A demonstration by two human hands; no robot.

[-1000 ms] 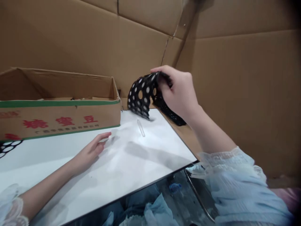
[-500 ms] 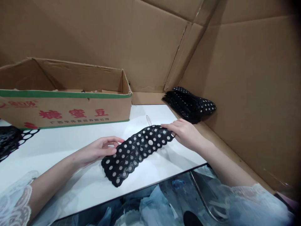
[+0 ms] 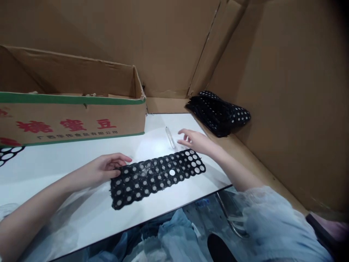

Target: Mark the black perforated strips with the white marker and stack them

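Note:
A black lace strip (image 3: 152, 177) with rows of round holes lies slantwise on the white table. Its holes look greyish, except for brighter ones at the right end and one near the middle. My left hand (image 3: 105, 169) has its thumb on the strip's upper left edge and its other fingers curled behind, seemingly pinching it. Just above the right end hovers my right hand (image 3: 196, 141), fingers apart and nothing in them. A slim whitish pen-like tool (image 3: 170, 137) lies just left of that hand.
An open cardboard box (image 3: 73, 118) with red characters stands at the back left. Folded black dotted lace (image 3: 218, 114) is piled at the back right against a cardboard wall (image 3: 286, 109). Another piece of black lace (image 3: 11, 154) shows at the left. The white table's (image 3: 89, 222) front edge runs diagonally.
The strip, lifted at its right end before, is now laid flat. My right hand has let go of it and moved up and left toward the pen-like tool. The view has shifted.

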